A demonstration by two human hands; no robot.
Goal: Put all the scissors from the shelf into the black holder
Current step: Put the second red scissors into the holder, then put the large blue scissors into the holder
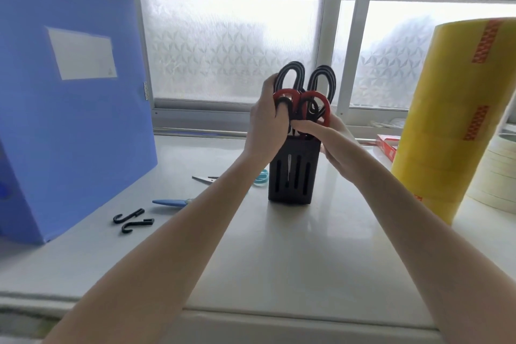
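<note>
Black holder (293, 173) upright mid-shelf (279, 246), black scissors (305, 79) and red scissors (314, 106) standing in it, handles up. Left hand (265, 126) clenched on the handles, finger through a red loop. Right hand (332, 142) pinching the red handles at holder's rim. Blue scissors (220, 180) flat on shelf left of the grip, partly behind left forearm. Blue folder (69, 106) farther left, yellow tape rolls (446, 120) right. Open shelf toward front edge.

Bright backlight from the frosted window (231, 50); soft focus, edges bowed by wide-angle distortion.
</note>
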